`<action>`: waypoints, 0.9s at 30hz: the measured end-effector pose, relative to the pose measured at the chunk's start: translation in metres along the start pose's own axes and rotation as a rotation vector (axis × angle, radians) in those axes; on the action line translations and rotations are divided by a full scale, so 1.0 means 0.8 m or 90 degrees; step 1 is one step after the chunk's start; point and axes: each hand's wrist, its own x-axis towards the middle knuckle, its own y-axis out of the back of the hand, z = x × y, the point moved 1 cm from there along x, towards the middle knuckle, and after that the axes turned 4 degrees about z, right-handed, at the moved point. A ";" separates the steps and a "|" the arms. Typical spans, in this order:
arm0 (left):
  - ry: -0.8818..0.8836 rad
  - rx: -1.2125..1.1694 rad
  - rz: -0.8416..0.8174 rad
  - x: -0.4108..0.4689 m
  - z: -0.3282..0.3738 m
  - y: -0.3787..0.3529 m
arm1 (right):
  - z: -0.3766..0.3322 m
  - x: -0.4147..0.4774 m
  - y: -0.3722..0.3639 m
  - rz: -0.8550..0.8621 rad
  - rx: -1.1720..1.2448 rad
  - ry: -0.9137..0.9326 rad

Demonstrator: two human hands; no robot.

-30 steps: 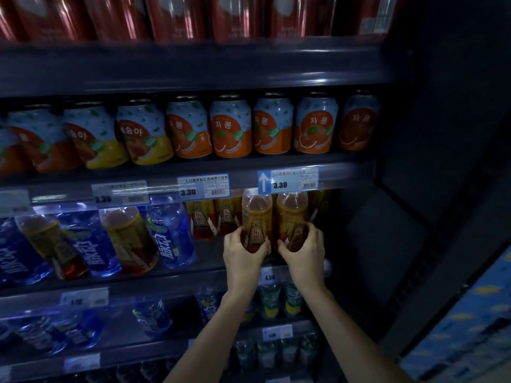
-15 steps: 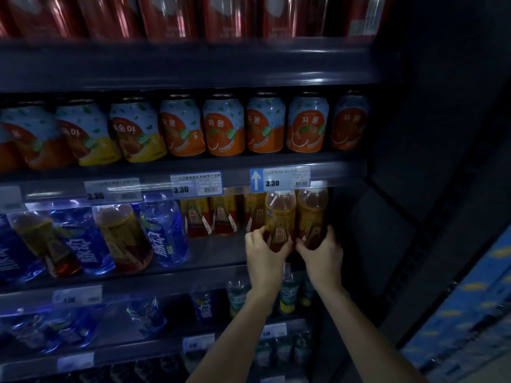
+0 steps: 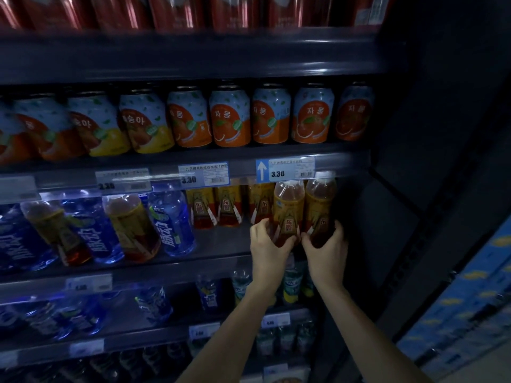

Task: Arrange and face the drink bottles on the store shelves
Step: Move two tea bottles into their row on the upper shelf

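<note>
Two amber drink bottles with yellow labels stand upright side by side at the right end of the middle shelf (image 3: 221,241). My left hand (image 3: 269,244) grips the base of the left bottle (image 3: 288,208). My right hand (image 3: 326,246) grips the base of the right bottle (image 3: 320,205). More bottles of the same drink (image 3: 228,208) stand further back on the shelf to the left. Blue bottles (image 3: 172,219) and amber bottles (image 3: 132,222) alternate along the shelf's front at the left.
Orange and yellow fruit cans (image 3: 231,118) line the shelf above, red cans (image 3: 177,9) the top shelf. Price tags (image 3: 286,168) hang on the shelf edge just over the held bottles. Lower shelves hold small bottles (image 3: 291,283). A dark side panel (image 3: 401,217) bounds the right; stacked blue cartons (image 3: 470,299) stand beyond.
Both hands have carried the two amber bottles to the right along the middle shelf, from under the arrow price tag to the shelf's right end.
</note>
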 end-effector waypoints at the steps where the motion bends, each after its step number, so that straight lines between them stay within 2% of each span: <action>1: -0.006 0.005 0.004 -0.002 0.000 0.005 | -0.002 -0.005 0.001 0.013 0.003 0.013; 8: -0.040 0.039 0.045 -0.006 0.003 0.077 | -0.045 -0.057 -0.007 -0.001 0.051 0.123; 16: -0.086 0.081 0.177 0.008 -0.027 0.252 | -0.136 -0.159 -0.087 -0.085 0.090 0.154; 21: -0.050 0.115 0.246 0.025 -0.066 0.378 | -0.199 -0.247 -0.161 -0.122 0.131 0.160; 27: 0.009 0.129 0.250 0.051 -0.115 0.481 | -0.246 -0.312 -0.229 -0.098 0.104 0.138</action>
